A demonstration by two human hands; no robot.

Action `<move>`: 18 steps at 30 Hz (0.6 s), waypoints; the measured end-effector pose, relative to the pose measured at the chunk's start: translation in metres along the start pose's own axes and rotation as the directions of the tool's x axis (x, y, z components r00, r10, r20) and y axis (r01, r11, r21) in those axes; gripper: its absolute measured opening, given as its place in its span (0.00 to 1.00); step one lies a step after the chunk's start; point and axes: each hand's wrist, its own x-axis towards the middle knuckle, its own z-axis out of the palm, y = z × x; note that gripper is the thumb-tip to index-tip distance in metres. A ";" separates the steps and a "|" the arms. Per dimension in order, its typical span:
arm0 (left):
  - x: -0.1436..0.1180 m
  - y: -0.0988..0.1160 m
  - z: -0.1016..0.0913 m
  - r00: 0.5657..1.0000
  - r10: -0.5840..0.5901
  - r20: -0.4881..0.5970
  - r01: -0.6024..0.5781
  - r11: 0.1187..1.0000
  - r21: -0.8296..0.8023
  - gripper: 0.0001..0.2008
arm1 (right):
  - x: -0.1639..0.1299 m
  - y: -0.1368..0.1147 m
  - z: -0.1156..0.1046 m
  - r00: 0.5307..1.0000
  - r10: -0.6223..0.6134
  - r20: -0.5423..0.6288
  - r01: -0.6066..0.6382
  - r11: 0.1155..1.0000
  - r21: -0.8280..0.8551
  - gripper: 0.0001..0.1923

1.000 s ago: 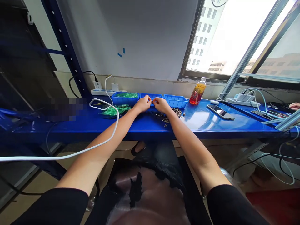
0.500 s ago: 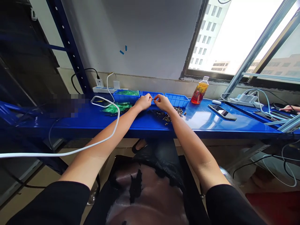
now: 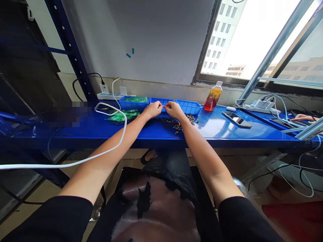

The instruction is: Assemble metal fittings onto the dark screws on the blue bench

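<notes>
My left hand (image 3: 153,109) and my right hand (image 3: 173,109) are raised over the blue table (image 3: 151,132), fingertips nearly meeting. Both are closed in a pinch; what lies between the fingers is too small to make out. Just behind them stand a middle blue bin (image 3: 161,101) and a right blue bin (image 3: 188,108). Beneath my right hand and wrist is a pile of small brass-coloured metal parts (image 3: 190,118), with thin black pieces (image 3: 166,121) to its left. Green plastic bags (image 3: 123,116) lie left of my left hand, in front of a left blue bin (image 3: 133,105) with green bags inside.
A white cable (image 3: 123,132) loops across my left forearm. To the right are a drink bottle (image 3: 213,96), a phone (image 3: 236,119) and a small white case (image 3: 230,109). Another person's hand (image 3: 301,117) shows at the far right, near cables and a power strip (image 3: 264,106).
The whole view has shifted slightly. My hands keep the same pinched pose, fingertips close together; the thin dark piece seen between them earlier is now hardly visible.
</notes>
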 end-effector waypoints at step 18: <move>-0.003 0.001 -0.003 0.999 0.026 0.043 -0.029 0.997 0.067 0.12 | -0.001 -0.004 -0.005 0.998 0.019 0.057 -0.015 0.998 -0.057 0.11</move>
